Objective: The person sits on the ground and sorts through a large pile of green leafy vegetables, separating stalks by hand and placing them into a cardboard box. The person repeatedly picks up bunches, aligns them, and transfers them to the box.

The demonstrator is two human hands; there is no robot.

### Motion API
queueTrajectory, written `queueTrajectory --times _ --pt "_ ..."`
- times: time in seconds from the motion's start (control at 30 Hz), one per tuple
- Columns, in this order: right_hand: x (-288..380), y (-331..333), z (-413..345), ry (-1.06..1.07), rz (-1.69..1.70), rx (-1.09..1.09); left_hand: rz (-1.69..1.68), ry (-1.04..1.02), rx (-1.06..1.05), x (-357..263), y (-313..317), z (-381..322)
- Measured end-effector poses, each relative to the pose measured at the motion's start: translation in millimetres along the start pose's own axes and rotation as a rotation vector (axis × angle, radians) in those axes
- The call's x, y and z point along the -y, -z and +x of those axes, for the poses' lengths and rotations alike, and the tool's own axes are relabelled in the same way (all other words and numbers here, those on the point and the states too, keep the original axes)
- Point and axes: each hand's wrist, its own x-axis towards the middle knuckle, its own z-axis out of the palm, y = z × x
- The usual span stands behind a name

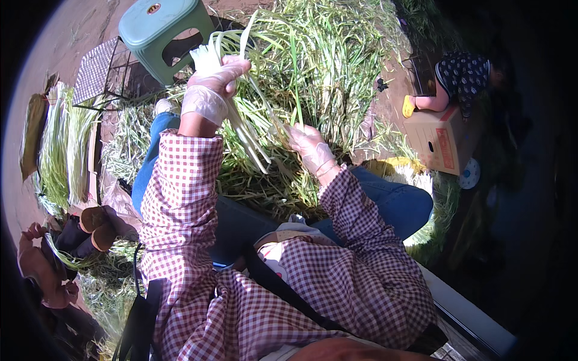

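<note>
My left hand (213, 88), in a clear plastic glove, is closed around a bundle of pale long-leaved stalks (246, 135). Their whitish stems slant down below the fist, and the flat leaves fold over above it. My right hand (312, 146), gloved as well, pinches a thin strand lower down and to the right. That pale strand (264, 99) stretches between the two hands. A green blade (295, 76) rises just above the right fingers. Beneath and beyond both hands spreads a heap of loose green and yellowish leaves (334, 67).
A green plastic stool (158, 27) stands beyond my left hand, beside a small woven-topped seat (95, 72). Laid-out stalk bundles (67, 144) are at far left. Another person's arm (40, 270) shows lower left. A small person (460, 81) leans over a cardboard box (435, 140) at right.
</note>
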Motion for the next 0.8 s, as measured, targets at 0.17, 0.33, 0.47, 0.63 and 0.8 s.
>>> queueTrajectory --times 0.17,0.33,0.47,0.63,0.8 --pt "-32.5 67.6 -82.5 0.142 -0.562 -0.216 -0.159 -0.082 -0.053 -27.8 36.7 11.0" --pt "-30.7 117.0 -127.8 -0.045 -1.536 -0.116 -0.284 -0.185 -0.01 -54.8 66.3 13.6" --pt "-22.9 109.8 -121.6 -0.427 -2.045 0.186 -0.379 -0.187 0.131 -56.4 77.4 14.9" --pt "19.1 35.1 -85.8 0.53 -1.111 -0.106 -0.29 -0.063 0.075 -26.0 56.3 18.6" --pt "28.3 -29.0 -55.6 0.615 -1.29 -0.013 -0.315 0.006 0.038 -13.6 24.8 10.7"
